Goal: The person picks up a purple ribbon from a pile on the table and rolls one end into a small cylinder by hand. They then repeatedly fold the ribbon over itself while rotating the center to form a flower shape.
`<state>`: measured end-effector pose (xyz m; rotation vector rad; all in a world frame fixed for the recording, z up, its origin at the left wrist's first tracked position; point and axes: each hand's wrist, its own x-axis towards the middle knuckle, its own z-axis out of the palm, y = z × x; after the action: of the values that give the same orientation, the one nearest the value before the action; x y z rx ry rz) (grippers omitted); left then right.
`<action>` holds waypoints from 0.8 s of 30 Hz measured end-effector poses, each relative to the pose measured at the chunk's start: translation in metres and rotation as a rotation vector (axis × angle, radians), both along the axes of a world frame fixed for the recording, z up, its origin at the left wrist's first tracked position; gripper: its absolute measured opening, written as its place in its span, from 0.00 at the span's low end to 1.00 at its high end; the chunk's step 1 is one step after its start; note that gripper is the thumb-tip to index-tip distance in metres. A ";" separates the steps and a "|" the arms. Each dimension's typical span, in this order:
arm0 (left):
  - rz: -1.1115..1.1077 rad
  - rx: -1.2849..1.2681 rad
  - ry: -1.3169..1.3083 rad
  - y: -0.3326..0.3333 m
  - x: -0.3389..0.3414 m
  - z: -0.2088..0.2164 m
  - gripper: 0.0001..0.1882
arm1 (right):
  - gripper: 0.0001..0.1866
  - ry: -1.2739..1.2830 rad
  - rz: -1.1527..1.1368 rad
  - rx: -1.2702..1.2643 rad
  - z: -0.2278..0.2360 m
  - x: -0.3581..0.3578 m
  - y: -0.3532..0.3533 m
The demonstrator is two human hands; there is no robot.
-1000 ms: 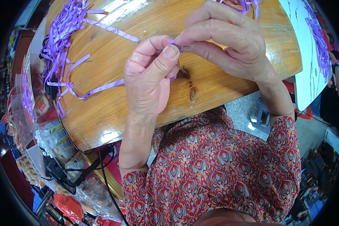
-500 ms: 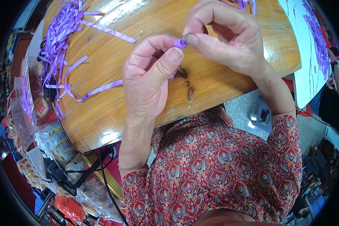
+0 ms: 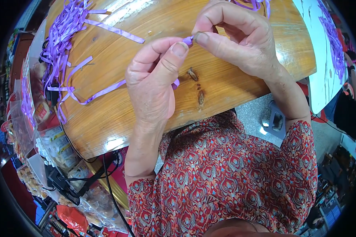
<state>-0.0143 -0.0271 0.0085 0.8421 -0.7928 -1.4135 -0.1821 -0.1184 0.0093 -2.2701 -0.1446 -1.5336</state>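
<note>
Between my two hands, a small twist of purple ribbon (image 3: 188,40) is held just above the wooden table. My left hand (image 3: 158,75) pinches its lower left side with thumb and forefinger. At its other end, the thumb and forefinger of my right hand (image 3: 237,41) are pinched together on the tip. A ribbon strip (image 3: 106,91) runs across the table to my left hand, and a short purple bit shows beyond that palm. The ribbon inside the left palm is hidden.
A tangled heap of purple ribbons (image 3: 65,39) lies at the table's far left. The wooden table (image 3: 241,87) has a curved edge. On the right, a white surface (image 3: 318,79) carries more purple ribbon (image 3: 334,43). Plastic bags (image 3: 61,150) and black cables (image 3: 108,185) are at lower left.
My left hand has shifted slightly left and turned, its thumb now further over the ribbon twist. My right hand stays nearly in place, pinching the tip.
</note>
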 end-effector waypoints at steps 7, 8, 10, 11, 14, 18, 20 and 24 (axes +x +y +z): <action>0.062 0.047 -0.042 -0.002 0.000 0.001 0.07 | 0.09 0.155 -0.197 0.363 0.038 -0.002 0.029; 0.041 0.042 -0.034 -0.002 0.001 -0.002 0.07 | 0.11 0.386 -0.420 0.704 0.053 -0.005 0.042; 0.019 0.034 -0.028 -0.001 0.001 -0.003 0.07 | 0.13 0.400 -0.402 0.529 0.047 -0.005 0.040; 0.017 0.018 -0.030 0.000 -0.001 -0.002 0.07 | 0.14 0.414 -0.382 0.357 0.043 -0.006 0.037; 0.015 -0.008 -0.061 0.001 -0.003 -0.002 0.06 | 0.16 0.152 -0.515 -0.816 0.016 -0.005 -0.005; 0.062 -0.026 -0.176 0.001 -0.005 0.001 0.04 | 0.14 0.382 -0.516 -0.285 0.040 -0.008 0.028; 0.116 -0.102 -0.261 0.001 -0.006 0.000 0.03 | 0.12 0.523 -0.502 0.071 0.053 -0.008 0.041; 0.187 -0.205 -0.374 0.004 -0.003 0.001 0.04 | 0.10 0.507 -0.492 0.099 0.056 -0.010 0.042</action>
<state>-0.0171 -0.0234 0.0097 1.0061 -1.0920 -1.0030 -0.1919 -0.0763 0.0655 -2.6482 0.6555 -1.0680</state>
